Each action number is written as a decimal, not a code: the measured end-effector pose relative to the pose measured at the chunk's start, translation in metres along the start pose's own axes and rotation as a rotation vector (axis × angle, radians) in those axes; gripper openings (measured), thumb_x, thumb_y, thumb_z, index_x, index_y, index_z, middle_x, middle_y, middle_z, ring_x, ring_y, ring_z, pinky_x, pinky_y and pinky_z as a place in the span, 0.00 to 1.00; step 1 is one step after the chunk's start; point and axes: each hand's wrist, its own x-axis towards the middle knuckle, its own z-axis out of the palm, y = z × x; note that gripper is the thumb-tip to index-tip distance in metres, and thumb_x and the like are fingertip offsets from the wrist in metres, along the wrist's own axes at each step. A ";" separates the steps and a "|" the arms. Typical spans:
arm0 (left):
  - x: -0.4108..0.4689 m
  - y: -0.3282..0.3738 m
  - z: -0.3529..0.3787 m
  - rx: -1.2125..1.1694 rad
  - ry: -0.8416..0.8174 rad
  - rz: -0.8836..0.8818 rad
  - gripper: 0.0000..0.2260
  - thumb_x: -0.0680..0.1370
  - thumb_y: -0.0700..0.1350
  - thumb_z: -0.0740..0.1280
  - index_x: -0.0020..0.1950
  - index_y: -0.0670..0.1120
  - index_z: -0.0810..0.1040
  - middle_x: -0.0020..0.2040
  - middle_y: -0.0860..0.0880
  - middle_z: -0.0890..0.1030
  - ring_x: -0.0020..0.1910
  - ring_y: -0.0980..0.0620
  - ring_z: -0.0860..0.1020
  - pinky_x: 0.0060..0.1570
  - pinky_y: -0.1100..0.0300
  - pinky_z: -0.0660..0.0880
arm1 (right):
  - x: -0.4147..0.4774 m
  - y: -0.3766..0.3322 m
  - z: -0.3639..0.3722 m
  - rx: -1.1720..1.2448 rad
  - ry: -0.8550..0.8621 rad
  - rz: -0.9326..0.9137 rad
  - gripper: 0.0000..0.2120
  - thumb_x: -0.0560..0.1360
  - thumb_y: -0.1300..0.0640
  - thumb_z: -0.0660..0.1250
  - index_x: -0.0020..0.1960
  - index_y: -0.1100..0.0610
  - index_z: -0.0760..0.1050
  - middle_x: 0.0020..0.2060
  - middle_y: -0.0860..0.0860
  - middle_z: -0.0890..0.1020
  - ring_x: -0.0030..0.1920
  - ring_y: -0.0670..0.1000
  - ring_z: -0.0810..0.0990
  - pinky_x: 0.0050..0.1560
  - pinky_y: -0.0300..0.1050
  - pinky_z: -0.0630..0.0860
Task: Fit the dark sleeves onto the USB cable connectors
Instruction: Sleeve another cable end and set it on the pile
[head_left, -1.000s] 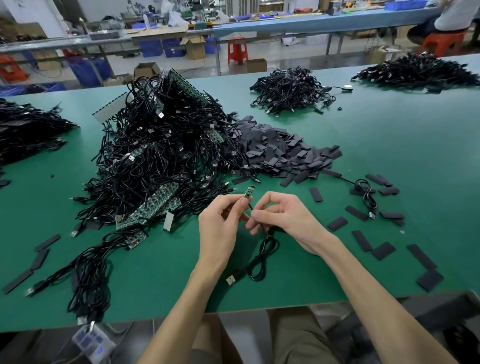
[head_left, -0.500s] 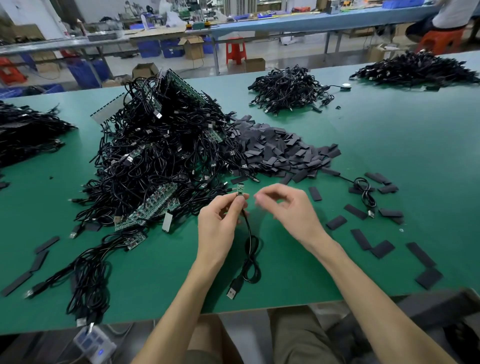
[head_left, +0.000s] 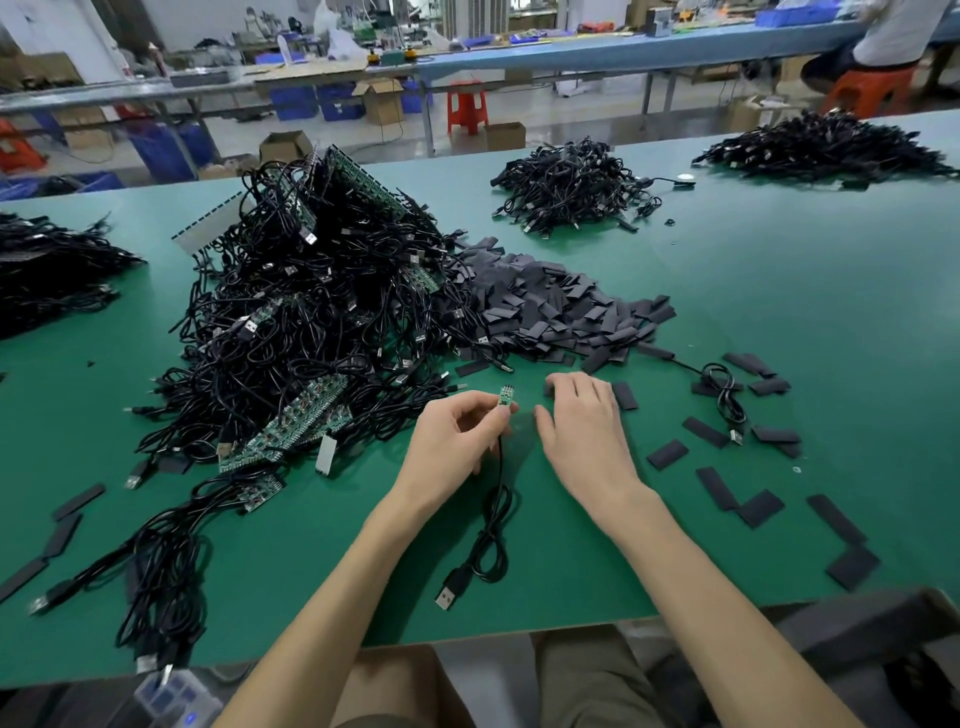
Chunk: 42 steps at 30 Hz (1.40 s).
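My left hand (head_left: 457, 436) pinches a small green circuit board (head_left: 505, 396) at the end of a black USB cable (head_left: 493, 540). The cable hangs down to the table, and its USB plug (head_left: 451, 592) lies near the front edge. My right hand (head_left: 584, 415) hovers palm down just right of the board with its fingers reaching toward the sleeve pile; it holds nothing that I can see. Flat dark sleeves (head_left: 561, 312) lie heaped behind my hands. One loose sleeve (head_left: 625, 396) lies beside my right fingers.
A big tangle of black cables and green boards (head_left: 311, 332) fills the left of the green table (head_left: 779, 291). More cable heaps (head_left: 566, 187) sit at the back. Loose sleeves (head_left: 717, 488) and one coiled cable (head_left: 724, 389) lie at the right. A cardboard box (head_left: 395, 686) is below the front edge.
My right hand has let go of the cable and moved away to the right and back toward the sleeves. My left hand keeps the board end raised, and the cable hangs straighter.
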 end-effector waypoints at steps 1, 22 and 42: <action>0.002 -0.002 0.000 0.003 0.005 -0.015 0.06 0.82 0.44 0.69 0.49 0.49 0.86 0.38 0.46 0.85 0.25 0.51 0.72 0.26 0.60 0.70 | -0.001 0.000 0.000 0.010 0.036 -0.018 0.16 0.84 0.52 0.62 0.70 0.57 0.71 0.65 0.54 0.75 0.67 0.56 0.69 0.72 0.50 0.63; -0.003 -0.007 0.001 0.065 -0.011 -0.006 0.06 0.82 0.48 0.68 0.50 0.50 0.85 0.37 0.45 0.84 0.26 0.53 0.73 0.26 0.59 0.71 | -0.004 0.001 -0.008 0.638 0.024 -0.022 0.10 0.81 0.61 0.67 0.60 0.50 0.78 0.40 0.48 0.80 0.40 0.50 0.79 0.48 0.47 0.78; -0.004 -0.004 0.000 0.055 -0.033 0.009 0.08 0.82 0.48 0.67 0.48 0.54 0.85 0.31 0.50 0.80 0.25 0.54 0.72 0.27 0.61 0.70 | 0.000 0.009 -0.012 1.100 -0.104 0.081 0.09 0.81 0.59 0.69 0.42 0.56 0.82 0.32 0.49 0.83 0.30 0.45 0.78 0.28 0.36 0.69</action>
